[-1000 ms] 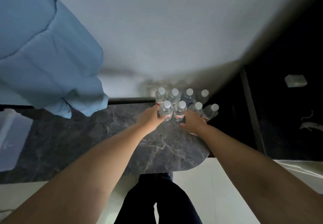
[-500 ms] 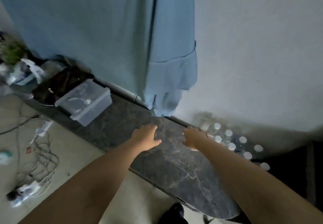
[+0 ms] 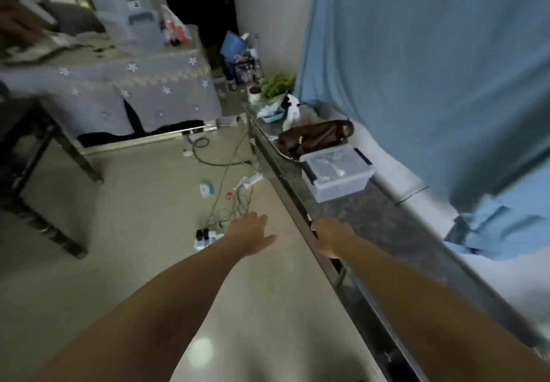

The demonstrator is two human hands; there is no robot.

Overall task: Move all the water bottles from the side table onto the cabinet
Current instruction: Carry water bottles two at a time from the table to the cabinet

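No water bottle appears in the head view, so progress cannot be confirmed from it: neither a source group nor a delivered group is visible. Both hands are empty, which suggests a transit phase between a drop-off and the next pick-up, or the end of the task; which of these applies cannot be determined. The left hand (image 3: 253, 232) is extended over the floor (image 3: 143, 203) with fingers straight and slightly spread, holding nothing. The right hand (image 3: 334, 237) is over the front edge of the cabinet (image 3: 387, 221), a long dark marble-topped unit along the wall; its fingers appear loosely bent and nothing is held, and contact with the edge cannot be confirmed. The cabinet top in view carries a clear bin (image 3: 337, 171), just beyond the right hand, then a brown bag (image 3: 315, 137) touching the bin's far side, and a plant (image 3: 276, 85) near the far end. A blue curtain (image 3: 416, 69) hangs behind the cabinet. A table (image 3: 119, 89) with a grey patterned cloth stands well apart to the left, and cables (image 3: 229, 203) lie on the floor between it and the cabinet. Whether that table is the side table cannot be determined. The task objects are therefore out of frame and no relation between them and either hand can be stated. Judged next requirement: locate any remaining bottles before reaching.
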